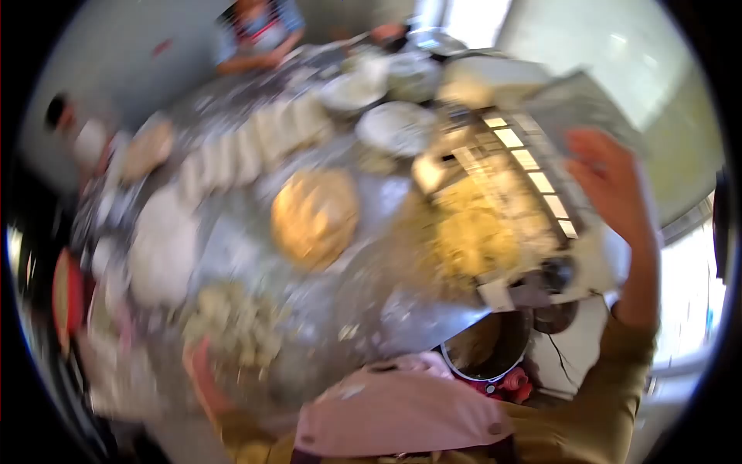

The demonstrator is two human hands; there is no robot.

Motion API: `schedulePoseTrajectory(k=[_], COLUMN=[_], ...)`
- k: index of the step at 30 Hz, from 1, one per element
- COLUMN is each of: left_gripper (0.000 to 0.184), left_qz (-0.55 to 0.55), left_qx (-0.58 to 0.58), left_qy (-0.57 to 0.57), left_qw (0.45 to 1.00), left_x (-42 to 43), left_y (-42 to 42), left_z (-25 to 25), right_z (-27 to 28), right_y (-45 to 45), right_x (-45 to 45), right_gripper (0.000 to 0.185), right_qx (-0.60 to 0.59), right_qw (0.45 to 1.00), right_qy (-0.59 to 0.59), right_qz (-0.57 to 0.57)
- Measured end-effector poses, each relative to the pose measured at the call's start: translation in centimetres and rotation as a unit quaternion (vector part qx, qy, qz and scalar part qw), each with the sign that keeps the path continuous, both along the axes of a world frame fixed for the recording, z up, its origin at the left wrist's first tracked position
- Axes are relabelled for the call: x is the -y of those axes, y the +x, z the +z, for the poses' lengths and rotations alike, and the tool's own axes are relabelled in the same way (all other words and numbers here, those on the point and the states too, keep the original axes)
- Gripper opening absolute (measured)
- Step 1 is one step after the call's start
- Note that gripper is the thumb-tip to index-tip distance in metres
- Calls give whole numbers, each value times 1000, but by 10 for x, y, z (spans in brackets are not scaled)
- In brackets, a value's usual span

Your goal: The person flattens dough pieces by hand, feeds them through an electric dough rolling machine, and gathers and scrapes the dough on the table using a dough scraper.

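Note:
My right hand [601,168] is raised at the right, beside the long metal machine [533,174] with a row of bright slots. Its fingers look apart, with nothing visible between them. My left hand [202,371] is low at the left, close to a heap of pale cut dough pieces [236,321]; motion blur hides its fingers. Yellow, crumbly-looking food [475,236] lies against the machine's near side. A large round golden dough mass [315,218] sits mid-table, and a smooth white dough slab [164,243] lies left of it.
Pale dough rolls [255,147] line the far side of the floury table [371,309]. White bowls [396,127] stand behind. A deep pot [487,344] is below the near right edge. One person [259,35] is across the table, another [89,143] at far left.

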State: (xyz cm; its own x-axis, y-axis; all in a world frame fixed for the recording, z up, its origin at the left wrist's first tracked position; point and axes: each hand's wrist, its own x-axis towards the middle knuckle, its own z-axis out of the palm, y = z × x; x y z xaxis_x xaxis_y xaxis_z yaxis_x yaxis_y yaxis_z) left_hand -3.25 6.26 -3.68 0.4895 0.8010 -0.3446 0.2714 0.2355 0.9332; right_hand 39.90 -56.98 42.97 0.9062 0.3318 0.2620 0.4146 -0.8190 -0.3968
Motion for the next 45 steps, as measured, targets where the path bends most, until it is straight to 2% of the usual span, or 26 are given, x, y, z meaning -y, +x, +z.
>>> schedulePoseTrajectory(k=[1,2,3,4,5,6,8,11,14,15,16,17,19,20,21,22,25,28,31,32,35,36,41,43,44,45], left_gripper=[44,44,44,45,44,38,35,37,37,36,35,34,38,42,47,47,49,48,48,51,50,69,72,73,69,66], left_qz=[20,19,20,70,50,71,96,139,97,79,54,23,-39,-49,-56,-75,-104,-136,-221,-289,-304,-329,-304,-334,-284,-323], left_qx=[26,28,-89,-104,-69,-53,-54,156,331,352,373,392,388,372,354,343,281,214,241,273,356,306,359,402,380,375], left_qy=[15,27,122,167,210,226,228,144,-1,-31,-65,-106,-161,-185,-205,-233,-275,-280,-361,-358,-510,-438,-510,-488,-479,-488], left_qw=[999,999,988,978,974,970,967,967,938,932,924,913,907,908,911,907,913,926,873,845,722,779,720,699,739,719], left_x=[68,82,69,63,88,88,113,141,154,159,167,178,201,213,222,225,234,257,277,284,321,333,377,389,396,395], left_y=[41,47,38,28,43,38,44,54,66,74,85,98,116,128,138,143,151,171,195,204,231,243,295,311,321,332], left_z=[84,100,79,51,93,82,119,166,203,211,215,214,207,209,211,210,207,195,189,181,187,194,214,232,239,233], right_z=[-6,-13,-28,-38,-53,-67,-85,-111,-136,-155,-157,-185,-208,-212,-203,-208,-221,-205,-178,-169,-143,-134,-91,-78,-70,-61], right_y=[-16,-29,-39,-51,-52,-60,-78,-96,-135,-147,-159,-168,-180,-183,-185,-185,-180,-171,-163,-159,-141,-135,-101,-89,-80,-71], right_x=[-10,-18,-18,-26,-19,-32,-62,-99,-168,-186,-213,-231,-264,-272,-274,-269,-247,-222,-196,-188,-172,-168,-150,-139,-132,-126], right_gripper=[35,36,37,39,43,44,44,42,49,55,61,70,83,77,63,47,38,32,27,25,22,22,24,26,27,28], right_qx=[6,-9,-16,-13,-15,-41,-92,-157,-271,-203,-237,-254,-367,-350,-358,-325,-213,-221,-222,-213,-167,-156,-116,-106,-107,-106], right_qw=[1000,1000,1000,998,995,996,992,977,930,924,911,898,871,866,896,898,939,951,959,962,969,972,978,981,982,982], right_qy=[11,-11,-2,-27,-44,-5,19,44,69,59,63,128,134,187,81,142,102,92,56,44,10,3,-5,-22,-37,-51], right_qz=[24,19,27,56,91,83,84,141,237,317,332,337,298,304,251,261,248,196,168,162,180,178,171,159,153,149])
